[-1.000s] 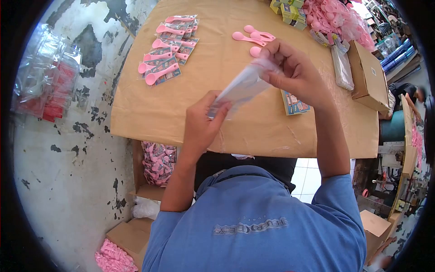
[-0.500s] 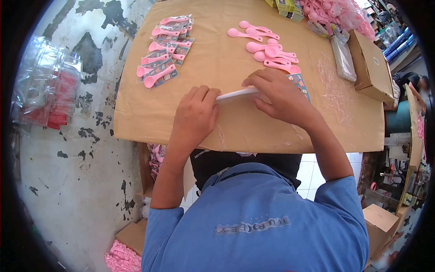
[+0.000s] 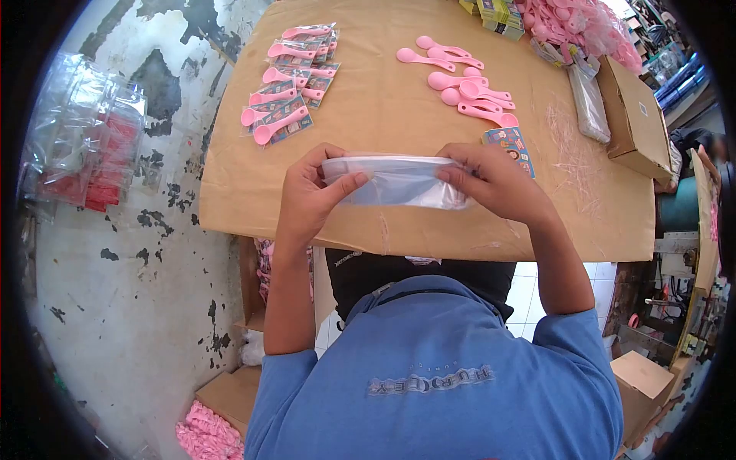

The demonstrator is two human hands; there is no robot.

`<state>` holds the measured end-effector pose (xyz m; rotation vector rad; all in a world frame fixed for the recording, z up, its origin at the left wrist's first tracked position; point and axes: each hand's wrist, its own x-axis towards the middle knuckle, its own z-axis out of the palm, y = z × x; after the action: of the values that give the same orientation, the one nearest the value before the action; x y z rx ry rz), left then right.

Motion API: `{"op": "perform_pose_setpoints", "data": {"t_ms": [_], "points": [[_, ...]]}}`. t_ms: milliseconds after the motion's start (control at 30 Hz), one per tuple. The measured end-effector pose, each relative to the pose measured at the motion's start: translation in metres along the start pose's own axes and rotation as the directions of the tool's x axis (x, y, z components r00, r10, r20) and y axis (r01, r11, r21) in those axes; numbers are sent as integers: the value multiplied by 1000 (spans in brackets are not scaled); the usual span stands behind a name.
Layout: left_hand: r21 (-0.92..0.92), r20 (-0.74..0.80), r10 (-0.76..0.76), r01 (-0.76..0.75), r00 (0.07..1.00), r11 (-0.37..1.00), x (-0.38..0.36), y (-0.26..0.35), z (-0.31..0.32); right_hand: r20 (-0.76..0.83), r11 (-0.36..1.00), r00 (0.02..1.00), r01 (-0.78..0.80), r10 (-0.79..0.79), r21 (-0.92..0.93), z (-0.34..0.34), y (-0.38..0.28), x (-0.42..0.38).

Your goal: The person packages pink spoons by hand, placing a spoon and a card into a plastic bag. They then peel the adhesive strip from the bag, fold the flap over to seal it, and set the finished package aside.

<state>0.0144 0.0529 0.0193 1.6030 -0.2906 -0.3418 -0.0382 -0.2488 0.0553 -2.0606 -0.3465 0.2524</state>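
A stack of clear plastic bags (image 3: 402, 184) spans my two hands above the near part of the table. My left hand (image 3: 307, 192) is closed on its left end, the thumb lying across the front. My right hand (image 3: 502, 180) pinches the right end between thumb and fingers. Beyond the right hand lie several loose pink measuring spoons (image 3: 475, 90), and a printed blue card (image 3: 512, 146) sits just beside that hand. At the left, several bagged pink spoons with cards (image 3: 280, 132) lie in an overlapping column.
An open cardboard box (image 3: 632, 115) stands at the table's right edge, beside a pack of clear bags (image 3: 589, 103). Behind it is a heap of pink spoons in plastic (image 3: 579, 27). Yellow packets (image 3: 502, 15) lie at the back. Clear and red plastic bags (image 3: 100, 138) hang at the left wall.
The stack of bags has turned from edge-on to show its broad face, and comes slightly nearer. My right hand has moved from loosely touching it to pinching its right end.
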Motion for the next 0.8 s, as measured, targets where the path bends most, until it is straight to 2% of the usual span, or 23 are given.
{"op": "perform_pose_setpoints", "data": {"t_ms": [67, 167, 200, 300, 400, 467, 500, 567, 667, 800], "points": [[-268, -32, 10, -18, 999, 963, 0, -14, 10, 59, 990, 995, -81, 74, 117, 0, 4, -3], [-475, -15, -34, 23, 999, 880, -1, -7, 30, 99, 966, 988, -139, 119, 217, 0, 9, -7], [-412, -10, -19, 13, 1000, 911, -2, -11, 28, 104, 960, 987, -146, 124, 239, 0, 9, -7], [-209, -28, 16, -22, 999, 978, -4, -18, 24, -64, 989, 998, -39, 30, -140, 1, 6, -10], [-25, -102, 64, -67, 993, 997, -8, -5, 37, -230, 939, 968, 14, -99, -344, 11, 2, -9], [44, -134, 121, -116, 984, 992, -9, -10, 40, -266, 894, 940, 77, -212, -441, 18, 13, -8], [117, -99, 156, -144, 983, 983, -8, -19, 37, -279, 866, 922, 103, -267, -489, 20, 17, -9], [255, -26, 216, -202, 976, 946, -8, -37, 29, -262, 870, 936, 84, -236, -485, 22, 17, -13], [75, -76, 205, -199, 976, 977, -13, -33, 38, -268, 873, 932, 91, -244, -478, 27, 18, -15], [25, -65, 168, -167, 984, 986, -12, -31, 39, -306, 863, 900, 132, -311, -487, 31, 18, -11]]}}
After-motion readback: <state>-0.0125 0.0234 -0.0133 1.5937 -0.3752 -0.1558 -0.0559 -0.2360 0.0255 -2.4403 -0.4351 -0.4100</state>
